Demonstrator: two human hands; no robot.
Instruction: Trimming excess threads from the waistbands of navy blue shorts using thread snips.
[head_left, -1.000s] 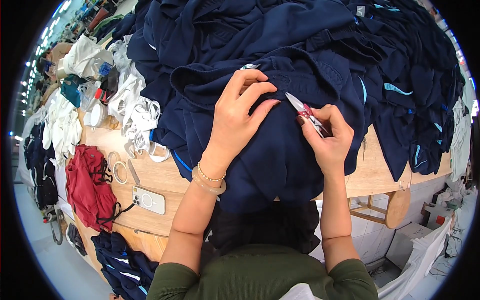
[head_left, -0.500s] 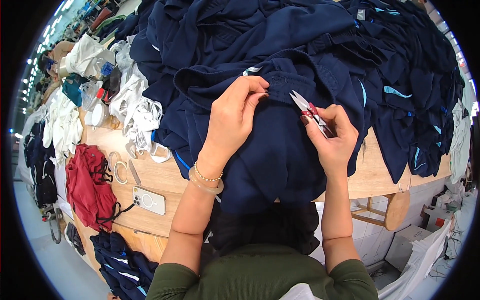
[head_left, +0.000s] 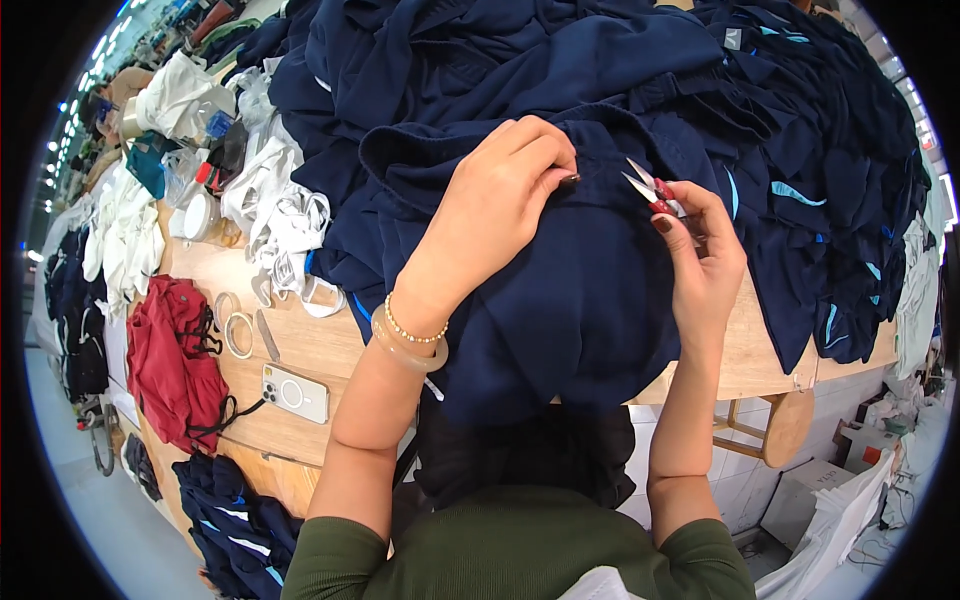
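A navy garment with an elasticated waistband lies spread in front of me and hangs over the table's near edge. My left hand is over the waistband, thumb and fingertips pinched together; what they hold, if anything, is too small to make out. To its right, my right hand grips a pair of thread snips with red handles. The blades stand apart, their tips pointing up and left just above the navy cloth.
A heap of navy garments covers the far side. White cloth strips, a red garment, bangles and a phone lie on the wooden table at left. A wooden stool stands below, right.
Both hands have shifted right along the waistband. My left hand has also risen slightly, still pinched. The snips have moved right and up, with their blades apart in both frames.
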